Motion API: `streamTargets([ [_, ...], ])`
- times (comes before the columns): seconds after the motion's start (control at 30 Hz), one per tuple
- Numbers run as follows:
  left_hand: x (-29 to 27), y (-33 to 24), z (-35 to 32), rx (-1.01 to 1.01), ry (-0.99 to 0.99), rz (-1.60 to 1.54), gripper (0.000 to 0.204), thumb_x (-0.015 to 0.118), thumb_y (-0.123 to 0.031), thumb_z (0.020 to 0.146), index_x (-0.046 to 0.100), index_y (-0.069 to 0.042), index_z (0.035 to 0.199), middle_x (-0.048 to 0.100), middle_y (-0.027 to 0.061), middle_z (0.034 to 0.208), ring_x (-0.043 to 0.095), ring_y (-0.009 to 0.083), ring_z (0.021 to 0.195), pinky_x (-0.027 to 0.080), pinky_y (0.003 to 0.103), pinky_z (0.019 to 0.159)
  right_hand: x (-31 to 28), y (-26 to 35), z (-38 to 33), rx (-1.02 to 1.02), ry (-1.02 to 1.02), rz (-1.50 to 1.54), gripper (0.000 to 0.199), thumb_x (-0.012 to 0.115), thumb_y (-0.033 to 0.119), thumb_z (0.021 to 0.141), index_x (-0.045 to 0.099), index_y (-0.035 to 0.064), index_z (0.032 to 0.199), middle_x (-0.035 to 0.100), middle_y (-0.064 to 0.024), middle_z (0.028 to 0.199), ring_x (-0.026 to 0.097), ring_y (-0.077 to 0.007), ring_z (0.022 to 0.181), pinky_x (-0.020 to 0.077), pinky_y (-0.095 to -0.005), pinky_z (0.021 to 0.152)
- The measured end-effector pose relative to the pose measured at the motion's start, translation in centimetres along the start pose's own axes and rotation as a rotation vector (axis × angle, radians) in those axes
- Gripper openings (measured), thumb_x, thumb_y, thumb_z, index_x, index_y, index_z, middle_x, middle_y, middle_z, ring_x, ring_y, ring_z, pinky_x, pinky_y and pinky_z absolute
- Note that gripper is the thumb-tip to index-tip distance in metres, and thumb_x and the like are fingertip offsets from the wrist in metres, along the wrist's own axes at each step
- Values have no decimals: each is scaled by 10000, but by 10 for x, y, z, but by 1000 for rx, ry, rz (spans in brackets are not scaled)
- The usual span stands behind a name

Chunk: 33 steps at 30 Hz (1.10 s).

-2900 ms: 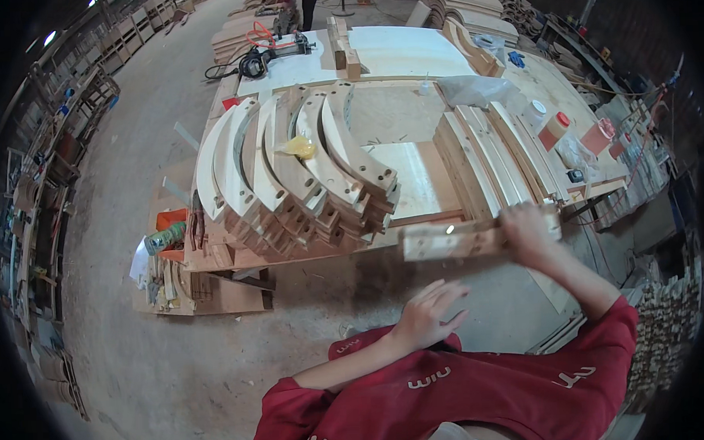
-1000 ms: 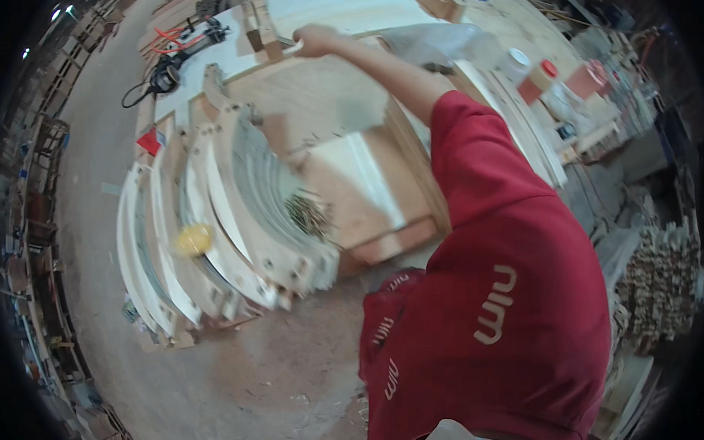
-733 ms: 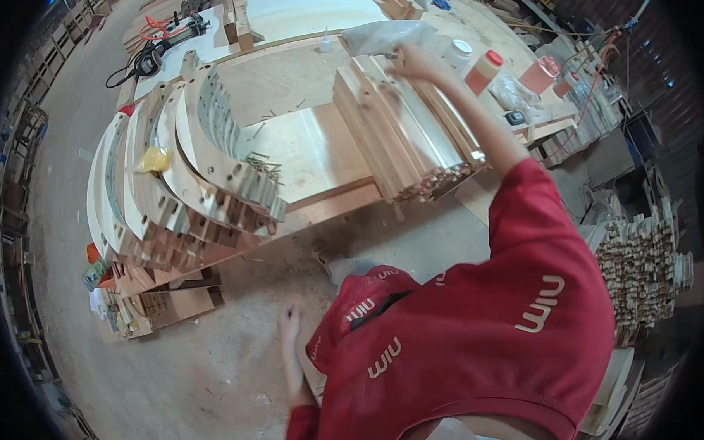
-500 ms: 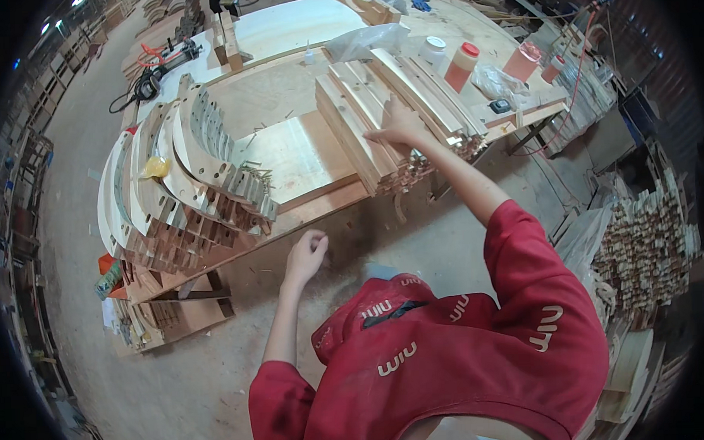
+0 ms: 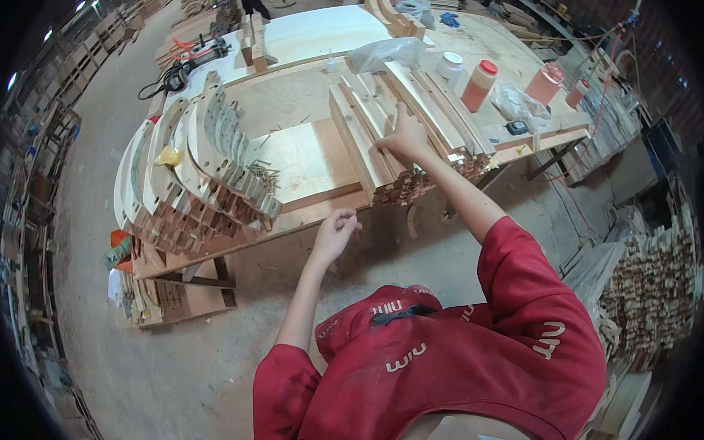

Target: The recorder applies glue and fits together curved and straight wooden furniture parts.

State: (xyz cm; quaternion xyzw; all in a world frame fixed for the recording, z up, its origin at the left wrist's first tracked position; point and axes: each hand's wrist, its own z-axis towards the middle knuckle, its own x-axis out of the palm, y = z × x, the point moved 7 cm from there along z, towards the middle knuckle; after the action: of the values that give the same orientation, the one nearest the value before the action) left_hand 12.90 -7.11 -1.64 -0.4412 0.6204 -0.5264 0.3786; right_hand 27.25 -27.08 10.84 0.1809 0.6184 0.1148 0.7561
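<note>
My right hand (image 5: 406,137) lies on top of a stack of long wooden slats (image 5: 354,131) on the workbench. Its thumb and index finger are spread across the slats; the other fingers are partly hidden. In front of the bench's near edge, my left hand (image 5: 338,234) hangs in the air with its fingers curled in, and nothing shows in them. To the left on the bench stand stacked curved wooden pieces (image 5: 210,159) with holes, and a small yellow bag (image 5: 168,156) rests on them. Several thin fasteners (image 5: 263,175) lie beside these.
A flat board (image 5: 311,159) lies between the two stacks. Behind the slats are a clear plastic bag (image 5: 386,54), a white jar (image 5: 450,64) and a red-capped bottle (image 5: 480,85). A corded power tool (image 5: 199,58) sits at the far left. More stacked wood (image 5: 653,295) stands at right.
My left hand has risen and moved right, closer to the bench edge. The right hand keeps its place on the slats. The whole view has shifted slightly.
</note>
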Motion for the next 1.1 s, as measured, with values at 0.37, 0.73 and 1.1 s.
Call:
streamTargets([
  [0.37,44,-43,44,404,-227,312,593,609,-264,824,369,49,1268,459,264,1247,442,356,1184,351,384,990,-11,2,6,-60,34,-77,482,746,410,563,657,-4,793,451,-155,1142,549,-369,957,478,-460,804],
  [0.73,4,-67,38,217,-279,-349,524,510,-352,911,396,-7,1290,507,142,1237,513,220,1114,425,299,902,17,28,4,203,413,1132,797,745,265,629,266,-2,1208,543,-161,938,582,-220,753,506,-361,547],
  [1.1,-47,-18,27,-78,-153,-833,543,315,-494,937,386,-100,1303,550,42,1158,562,164,1009,495,298,780,138,93,-59,182,209,641,887,745,290,596,262,-38,1263,475,-285,1090,512,-320,1023,429,-377,860],
])
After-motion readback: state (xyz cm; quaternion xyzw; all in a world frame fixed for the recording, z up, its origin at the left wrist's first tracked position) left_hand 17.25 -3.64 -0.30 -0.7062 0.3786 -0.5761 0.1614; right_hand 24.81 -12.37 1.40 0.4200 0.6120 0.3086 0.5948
